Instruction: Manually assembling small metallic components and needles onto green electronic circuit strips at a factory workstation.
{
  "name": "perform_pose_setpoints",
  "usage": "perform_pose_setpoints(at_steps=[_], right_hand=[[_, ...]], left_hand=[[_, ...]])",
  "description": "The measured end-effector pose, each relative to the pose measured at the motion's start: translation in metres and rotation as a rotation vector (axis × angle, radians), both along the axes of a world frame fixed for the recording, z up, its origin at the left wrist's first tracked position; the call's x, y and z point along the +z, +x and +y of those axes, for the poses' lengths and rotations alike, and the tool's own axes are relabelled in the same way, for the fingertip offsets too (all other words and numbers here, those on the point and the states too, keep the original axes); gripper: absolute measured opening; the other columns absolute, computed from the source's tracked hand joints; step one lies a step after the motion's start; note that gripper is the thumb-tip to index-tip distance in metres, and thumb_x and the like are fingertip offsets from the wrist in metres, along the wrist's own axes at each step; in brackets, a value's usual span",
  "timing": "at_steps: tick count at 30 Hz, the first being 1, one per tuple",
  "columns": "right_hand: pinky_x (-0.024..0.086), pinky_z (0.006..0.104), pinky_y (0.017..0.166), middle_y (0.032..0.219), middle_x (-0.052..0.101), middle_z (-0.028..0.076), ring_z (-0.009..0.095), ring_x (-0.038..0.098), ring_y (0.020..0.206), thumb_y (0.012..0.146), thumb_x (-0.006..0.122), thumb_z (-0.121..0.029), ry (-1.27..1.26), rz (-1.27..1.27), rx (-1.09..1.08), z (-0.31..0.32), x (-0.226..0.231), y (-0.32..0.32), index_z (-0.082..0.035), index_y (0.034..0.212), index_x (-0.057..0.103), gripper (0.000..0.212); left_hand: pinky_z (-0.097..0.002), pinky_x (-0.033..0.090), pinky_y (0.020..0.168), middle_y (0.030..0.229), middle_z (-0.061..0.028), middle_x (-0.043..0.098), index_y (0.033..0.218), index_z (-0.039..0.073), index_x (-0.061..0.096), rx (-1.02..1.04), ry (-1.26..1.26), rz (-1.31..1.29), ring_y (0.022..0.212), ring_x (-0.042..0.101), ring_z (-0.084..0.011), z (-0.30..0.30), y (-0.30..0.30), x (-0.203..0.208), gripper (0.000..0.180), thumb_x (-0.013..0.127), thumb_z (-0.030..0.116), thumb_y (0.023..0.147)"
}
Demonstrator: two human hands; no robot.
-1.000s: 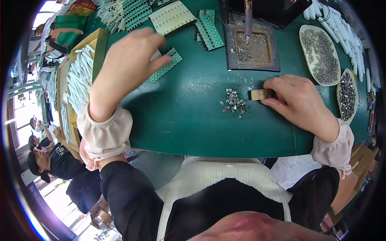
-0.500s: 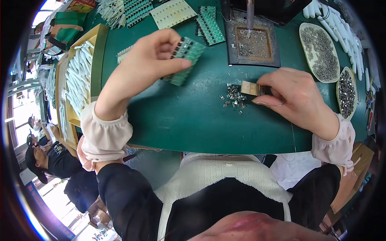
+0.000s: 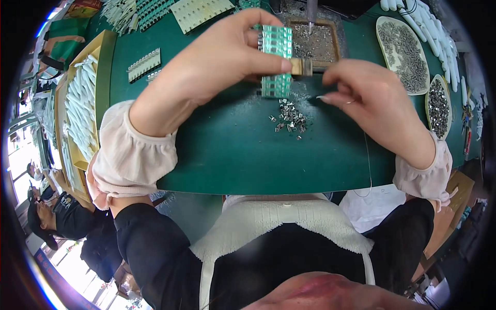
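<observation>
My left hand point(image 3: 227, 54) grips a strip-like green circuit board panel point(image 3: 276, 46), held upright above the table. Against its thumb tip, beside the panel, sits a small pale block with a brownish end point(image 3: 301, 66). My right hand point(image 3: 367, 93) is just to the right of the block and apart from it. Its fingers are curled closed around a thin wire point(image 3: 369, 160) that trails down over the table's front edge. Below the panel lies a small pile of shiny metal clips point(image 3: 291, 118).
A soldering stand with a dirty tray point(image 3: 335, 39) is behind my hands. At right are dishes of metal pins point(image 3: 403, 54) and clips point(image 3: 439, 108), beside white tubes point(image 3: 449, 62). A yellow box point(image 3: 106, 77) holds white pieces at left. Co-workers point(image 3: 57, 212) sit beyond.
My left hand has moved right with the panel, turning it upright. The block has passed from my right hand to my left. My right hand has drawn slightly away, with the wire.
</observation>
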State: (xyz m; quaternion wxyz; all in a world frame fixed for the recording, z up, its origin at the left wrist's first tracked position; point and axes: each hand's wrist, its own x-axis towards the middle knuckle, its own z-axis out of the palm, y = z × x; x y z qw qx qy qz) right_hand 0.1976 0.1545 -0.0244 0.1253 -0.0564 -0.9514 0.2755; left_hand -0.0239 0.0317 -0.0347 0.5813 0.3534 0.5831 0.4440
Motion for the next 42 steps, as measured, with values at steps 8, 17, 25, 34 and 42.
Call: perform_pose_setpoints(at_steps=[8,17,25,34,42], right_hand=[[0.048,0.0397,0.066,0.082,0.058,0.011,0.029,0.059,0.078,0.075,0.073,0.0,-0.174,-0.111,0.183,-0.008,-0.022,0.001,0.0,0.088,0.063,0.017],[0.05,0.0336,0.061,0.082,0.063,0.009,0.025,0.063,0.071,0.077,0.071,0.002,-0.252,-0.18,0.117,-0.004,-0.002,0.003,-0.001,0.088,0.063,0.014],[0.049,0.0256,0.057,0.088,0.069,0.007,0.015,0.064,0.069,0.081,0.07,0.004,-0.282,-0.032,0.058,0.003,0.001,0.005,-0.001,0.094,0.069,0.014],[0.045,0.0225,0.055,0.091,0.067,0.004,0.01,0.062,0.071,0.08,0.075,0.003,-0.333,0.064,-0.093,-0.004,-0.002,-0.002,-0.002,0.091,0.069,0.014],[0.043,0.0242,0.057,0.085,0.059,0.007,0.014,0.057,0.07,0.073,0.079,0.003,-0.128,0.203,0.043,0.004,-0.01,-0.004,-0.001,0.09,0.069,0.021]], left_hand=[[-0.0214,0.052,0.076,0.104,-0.0036,0.069,0.128,0.005,0.049,0.029,0.01,0.005,0.09,0.066,-0.0089,0.007,0.009,-0.005,0.049,0.075,0.005,0.087],[-0.022,0.053,0.079,0.103,-0.0014,0.068,0.128,0.005,0.049,-0.035,0.03,-0.022,0.092,0.065,-0.0079,0.001,0.013,-0.01,0.046,0.071,-0.001,0.088],[-0.0218,0.054,0.082,0.104,-0.0026,0.068,0.125,0.004,0.05,-0.049,-0.001,-0.091,0.094,0.066,-0.0085,-0.003,0.018,-0.007,0.041,0.069,-0.004,0.089],[-0.022,0.054,0.081,0.105,-0.004,0.068,0.126,0.004,0.05,-0.024,0.025,-0.15,0.094,0.066,-0.0101,-0.005,0.024,-0.007,0.044,0.07,-0.003,0.088],[-0.0235,0.057,0.078,0.106,-0.0066,0.07,0.128,0.004,0.049,-0.004,0.016,-0.251,0.094,0.069,-0.013,-0.003,0.024,-0.007,0.045,0.069,-0.004,0.089]])
